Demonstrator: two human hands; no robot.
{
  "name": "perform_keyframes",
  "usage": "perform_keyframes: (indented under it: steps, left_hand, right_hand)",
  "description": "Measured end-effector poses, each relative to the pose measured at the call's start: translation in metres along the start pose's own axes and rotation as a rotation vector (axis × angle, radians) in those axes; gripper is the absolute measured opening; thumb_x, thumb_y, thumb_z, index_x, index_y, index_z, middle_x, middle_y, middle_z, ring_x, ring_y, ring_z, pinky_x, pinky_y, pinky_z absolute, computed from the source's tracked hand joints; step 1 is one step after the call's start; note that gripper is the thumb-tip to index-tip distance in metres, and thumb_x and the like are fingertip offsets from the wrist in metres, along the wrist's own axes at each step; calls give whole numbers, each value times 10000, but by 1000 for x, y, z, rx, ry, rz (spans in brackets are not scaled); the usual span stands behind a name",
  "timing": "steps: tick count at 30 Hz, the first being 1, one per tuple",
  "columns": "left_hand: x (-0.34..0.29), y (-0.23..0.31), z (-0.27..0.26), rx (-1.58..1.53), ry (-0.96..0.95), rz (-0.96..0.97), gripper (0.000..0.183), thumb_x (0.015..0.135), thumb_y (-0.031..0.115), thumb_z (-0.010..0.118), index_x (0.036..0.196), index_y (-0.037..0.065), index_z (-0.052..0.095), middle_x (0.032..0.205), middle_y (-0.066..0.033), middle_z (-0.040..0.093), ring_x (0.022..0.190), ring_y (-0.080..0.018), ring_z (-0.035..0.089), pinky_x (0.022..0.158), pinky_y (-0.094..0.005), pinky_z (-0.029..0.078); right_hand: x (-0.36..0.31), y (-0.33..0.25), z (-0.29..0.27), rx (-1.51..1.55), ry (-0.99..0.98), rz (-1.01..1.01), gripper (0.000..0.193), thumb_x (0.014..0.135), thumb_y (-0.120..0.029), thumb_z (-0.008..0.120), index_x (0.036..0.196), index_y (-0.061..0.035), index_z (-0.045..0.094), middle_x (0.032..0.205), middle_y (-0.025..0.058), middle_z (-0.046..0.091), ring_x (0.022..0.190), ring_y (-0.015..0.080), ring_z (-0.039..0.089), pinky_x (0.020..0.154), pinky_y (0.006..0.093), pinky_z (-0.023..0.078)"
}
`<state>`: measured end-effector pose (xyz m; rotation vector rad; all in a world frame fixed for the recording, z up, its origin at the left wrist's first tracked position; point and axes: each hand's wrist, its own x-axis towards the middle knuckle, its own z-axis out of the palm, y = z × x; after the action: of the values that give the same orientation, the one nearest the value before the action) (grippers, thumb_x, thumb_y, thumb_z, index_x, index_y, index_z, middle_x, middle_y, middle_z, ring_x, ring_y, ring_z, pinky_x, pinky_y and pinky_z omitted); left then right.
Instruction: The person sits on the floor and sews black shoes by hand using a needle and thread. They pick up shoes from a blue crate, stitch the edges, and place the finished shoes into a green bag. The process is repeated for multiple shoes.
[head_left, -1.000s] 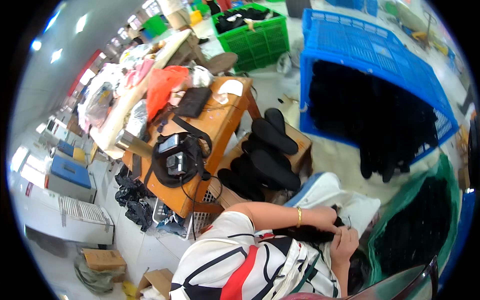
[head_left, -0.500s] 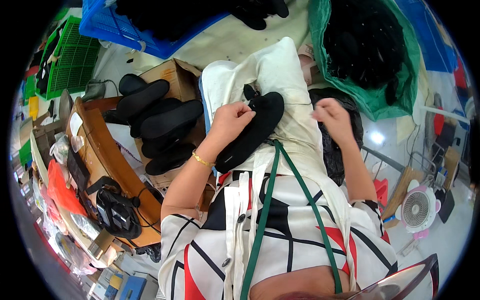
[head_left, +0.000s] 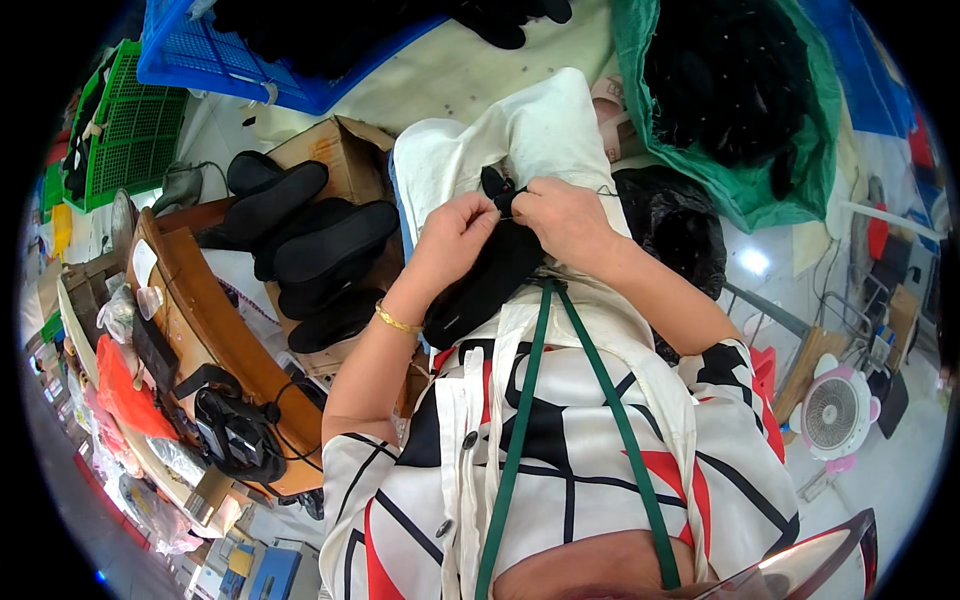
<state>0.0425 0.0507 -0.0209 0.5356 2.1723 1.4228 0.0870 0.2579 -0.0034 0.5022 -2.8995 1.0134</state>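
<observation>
A black cloth shoe [head_left: 490,275] lies slantwise across my lap, its sole end toward my waist. A small black bow [head_left: 496,183] shows at its far end. My left hand [head_left: 455,235] pinches the shoe's upper edge beside the bow. Close against it, my right hand [head_left: 565,220] is closed, thumb and finger together at the bow's base. A thin light line, like a needle or thread, shows between the fingertips; what the right fingers hold is too small to make out. White apron cloth [head_left: 550,120] covers my knees under the shoe.
Several black shoes [head_left: 335,245] are piled on a cardboard box [head_left: 340,160] at left, beside a wooden table [head_left: 190,300]. Further off are a blue crate [head_left: 290,90] and a green sack [head_left: 735,195] of black pieces. A black bag [head_left: 680,220] and a fan [head_left: 838,410] stand at right.
My right hand has come in from the right, where it was away from the shoe, and now meets my left hand at the bow. The left hand keeps its pinch.
</observation>
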Motion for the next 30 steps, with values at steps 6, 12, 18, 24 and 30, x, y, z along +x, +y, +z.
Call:
perform_keyframes:
  steps: [6, 12, 18, 24, 30]
  left_hand:
    - [0, -4, 3, -494, -133, -505, 99, 950, 169, 642, 929, 75, 670, 764, 57, 593, 616, -29, 485, 538, -183, 398]
    - [-2, -4, 2, -473, -99, -522, 112, 928, 162, 676, 952, 54, 691, 766, 46, 617, 624, -36, 508, 538, -189, 400]
    - [-4, -6, 6, -642, -85, -504, 104, 909, 158, 700, 931, 57, 704, 776, 48, 640, 589, -20, 485, 506, -178, 376]
    - [-3, -2, 5, -600, -104, -495, 113, 918, 165, 693, 964, 62, 695, 808, 52, 636, 634, -27, 499, 537, -188, 381]
    - [-7, 4, 4, -358, -45, -366, 122, 916, 177, 698, 935, 57, 701, 762, 60, 621, 607, -29, 470, 535, -189, 366]
  right_hand:
    - [-3, -9, 11, 203, 67, 157, 54, 844, -117, 657, 881, -91, 629, 815, 95, 586, 771, 316, 614, 643, 407, 487]
    - [-7, -4, 22, 444, 223, 63, 45, 895, -62, 627, 933, -50, 607, 830, 73, 584, 678, 226, 575, 612, 308, 458]
    - [-37, -11, -9, 646, 128, 409, 43, 930, -69, 612, 958, -37, 602, 836, 53, 558, 713, 149, 556, 635, 268, 447]
    - [-14, -17, -7, 169, 78, 165, 96, 846, -92, 652, 934, -72, 623, 850, 84, 590, 778, 277, 609, 648, 361, 501]
    - [-3, -4, 14, 10, 28, -31, 78, 802, -101, 638, 864, -94, 591, 772, 71, 546, 739, 277, 609, 609, 396, 499]
